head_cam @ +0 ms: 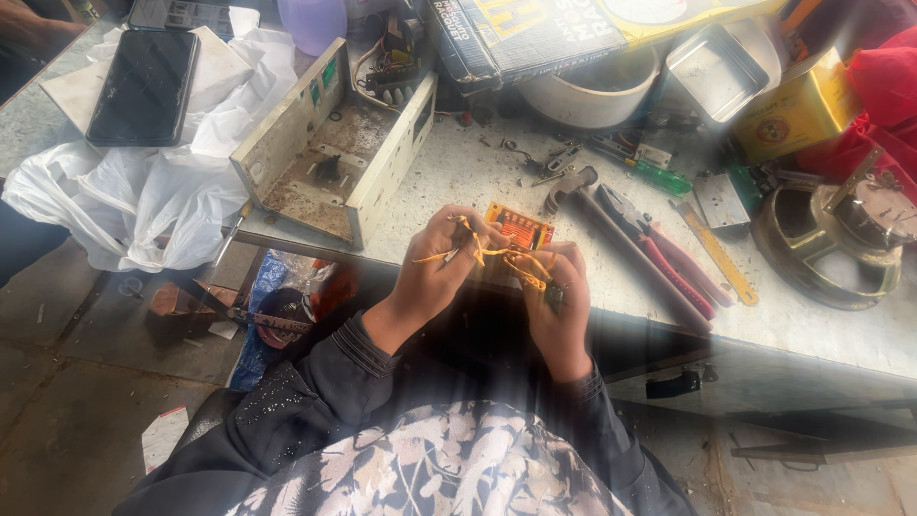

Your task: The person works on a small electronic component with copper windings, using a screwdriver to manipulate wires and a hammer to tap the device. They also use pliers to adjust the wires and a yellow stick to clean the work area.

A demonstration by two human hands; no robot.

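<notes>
Your two hands met in front of your chest, raised from dark-sleeved forearms that angled inward. Your left hand (pixel 441 266) curled with its fingers bent and thumb pinched toward the fingertips. Your right hand (pixel 559 298) sat just beside it, slightly lower, fingers (pixel 565 256) folded in, knuckles facing up.

Glossy phone (pixel 143 86), crinkled, seemingly plastic bag (pixel 153 196)

Both the left hand (pixel 435 272) and the right hand (pixel 559 301) come out of long dark sleeves (pixel 315 401) with ribbed cuffs and fine pale speckles, and below them lies a cream floral-print garment (pixel 449 473).
</notes>
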